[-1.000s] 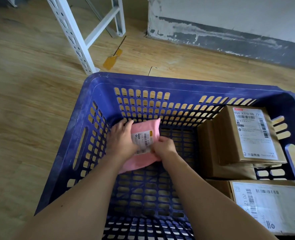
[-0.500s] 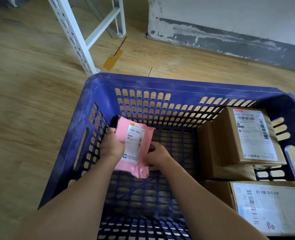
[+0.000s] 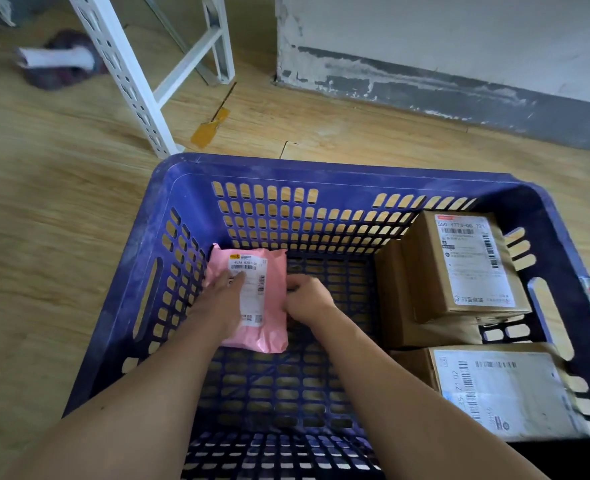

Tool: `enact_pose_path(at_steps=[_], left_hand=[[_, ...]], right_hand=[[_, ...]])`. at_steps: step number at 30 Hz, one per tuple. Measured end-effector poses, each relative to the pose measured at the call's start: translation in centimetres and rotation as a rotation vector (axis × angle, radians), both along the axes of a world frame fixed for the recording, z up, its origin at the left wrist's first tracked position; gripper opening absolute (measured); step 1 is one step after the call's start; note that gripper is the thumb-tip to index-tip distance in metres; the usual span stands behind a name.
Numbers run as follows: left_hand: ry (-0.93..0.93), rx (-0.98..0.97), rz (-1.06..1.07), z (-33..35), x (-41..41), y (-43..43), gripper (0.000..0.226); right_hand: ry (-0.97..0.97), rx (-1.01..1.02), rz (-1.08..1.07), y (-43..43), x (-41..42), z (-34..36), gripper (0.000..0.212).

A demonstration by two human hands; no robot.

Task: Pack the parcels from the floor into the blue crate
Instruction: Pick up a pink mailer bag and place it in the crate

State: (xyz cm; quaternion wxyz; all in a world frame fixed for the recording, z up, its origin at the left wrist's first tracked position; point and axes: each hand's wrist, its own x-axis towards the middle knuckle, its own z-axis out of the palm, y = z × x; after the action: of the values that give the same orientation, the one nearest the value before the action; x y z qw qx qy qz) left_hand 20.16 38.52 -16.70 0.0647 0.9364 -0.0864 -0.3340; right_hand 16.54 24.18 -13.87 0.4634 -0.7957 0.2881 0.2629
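Observation:
The blue crate [image 3: 182, 174] stands on the wooden floor in front of me. A pink parcel [image 3: 272, 271] with a white label lies flat on the crate's bottom, against the left wall near the far corner. My left hand [image 3: 222, 299] rests flat on its label with the fingers stretched out. My right hand [image 3: 307, 299] is at the parcel's right edge, fingers curled onto that edge. Both forearms reach down into the crate.
Brown cardboard boxes fill the crate's right side: one box [image 3: 466, 261] on top of another at the far right, and a labelled box [image 3: 501, 393] at the near right. A white metal rack leg [image 3: 130, 81] stands just beyond the crate's far left corner. A grey-based wall [image 3: 425, 84] runs behind.
The pink parcel went from tilted and held up between both hands to lying flat at the crate's left wall. My left hand moved from its side onto its top.

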Motion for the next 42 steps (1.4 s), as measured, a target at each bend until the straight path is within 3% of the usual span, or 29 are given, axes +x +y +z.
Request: enact_pose_path(at_steps=[4,9,13,19,29,38,42], left_hand=[[-0.083,-0.054,0.049,2.4,-0.3,-1.6,0.072],[-0.478,-0.323,0.052,8.7,-1.0,-5.0,0.043],[-0.611,-0.469,-0.016,13.7,-2.4,-8.3,0.039],[-0.611,-0.587,-0.143,18.8,-6.5,-12.6,0.034],[-0.509,-0.814,-0.307,25.7,-16.0,-22.2,0.027],[-0.417,-0.893,-0.629,27.5,-26.0,-31.2,0.028],[-0.376,-0.837,-0.805,26.0,-30.0,-33.9,0.032]], right_hand=[[-0.094,-0.089,0.041,-0.9,-0.8,3.6,0.039],[-0.295,-0.153,0.036,-2.9,-3.2,10.0,0.032],[-0.425,-0.242,-0.022,-5.2,-5.7,14.0,0.032],[-0.545,-0.332,-0.180,-9.5,-12.3,19.0,0.031],[-0.565,-0.527,-0.497,-18.1,-26.6,24.3,0.030],[-0.559,-0.552,-0.892,-25.3,-38.6,24.8,0.038],[-0.509,-0.501,-1.038,-27.8,-43.2,22.6,0.039]])
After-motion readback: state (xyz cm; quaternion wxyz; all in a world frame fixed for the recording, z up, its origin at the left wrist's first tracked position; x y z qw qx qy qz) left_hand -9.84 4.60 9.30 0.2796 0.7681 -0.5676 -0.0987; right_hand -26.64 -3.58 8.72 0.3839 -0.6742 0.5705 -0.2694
